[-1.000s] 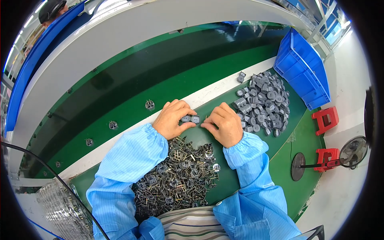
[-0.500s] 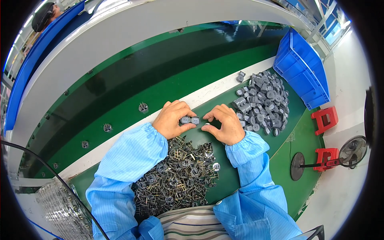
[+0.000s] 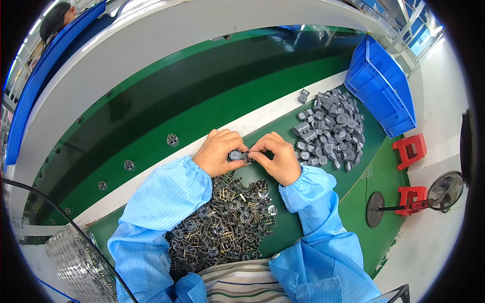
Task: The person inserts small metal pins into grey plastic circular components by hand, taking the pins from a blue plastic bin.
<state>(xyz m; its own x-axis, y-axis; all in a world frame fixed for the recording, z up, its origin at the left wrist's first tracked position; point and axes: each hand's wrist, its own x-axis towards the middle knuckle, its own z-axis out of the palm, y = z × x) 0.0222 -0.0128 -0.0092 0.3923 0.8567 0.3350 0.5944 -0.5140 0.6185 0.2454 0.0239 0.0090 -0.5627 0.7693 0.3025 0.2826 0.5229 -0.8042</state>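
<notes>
My left hand is closed, with thumb and fingers round a small grey plastic housing. Against its right side sits a small dark part, pinched between the thumb and fingertips of my right hand. The fingertips of both hands almost meet there, and they hide much of the dark part. Below my hands lies a heap of small dark parts with brass-coloured pins. To the right of my right hand is a pile of round grey plastic housings.
Beyond a white rail runs a green conveyor belt carrying spaced small parts, such as one dark assembly. A blue crate stands at the far right, with red stools and a fan below it. Clear plastic trays are stacked at left.
My right hand has moved left, closing the gap to my left hand, and its fingertips now pinch at the dark part. Parts on the belt have shifted left and slightly nearer.
</notes>
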